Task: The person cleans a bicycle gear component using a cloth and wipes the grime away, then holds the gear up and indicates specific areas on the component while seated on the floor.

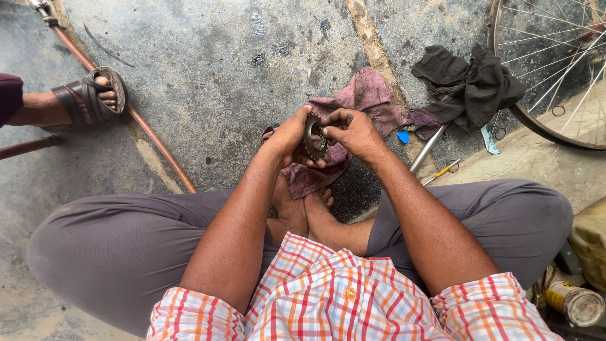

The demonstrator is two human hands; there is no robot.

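I held the toothed sprocket [314, 135] upright between both hands, just above my crossed bare feet. My left hand [291, 136] wrapped its rim from the side, that grip narrow and closed on the teeth, while the fingertips of my right hand [353, 131] pinched in at its centre hole, closed on the hub part there; what exactly sat under those fingertips I could not tell.

As I judged it, the trouble from here lay in the metal itself. It looked dark and greasy, so it could have slid out of my grip and dropped onto my toes right below, or any small piece worked loose from the centre could have fallen and rolled off across the floor. The teeth could also have nicked my left palm if I had squeezed harder.

Under the grip lay a purple rag [363, 101] spread on the rough, stained concrete floor [214, 69]. Beyond my right hand sat a dark cloth [470, 85], with a spoked bicycle wheel [555, 69] past it, and a thin metal rod [428, 148] nearer in. Far off to my left another person's sandalled foot [88, 98] rested by a long copper-coloured pipe [151, 136]. By my right knee stood a grimy tin can [577, 304]
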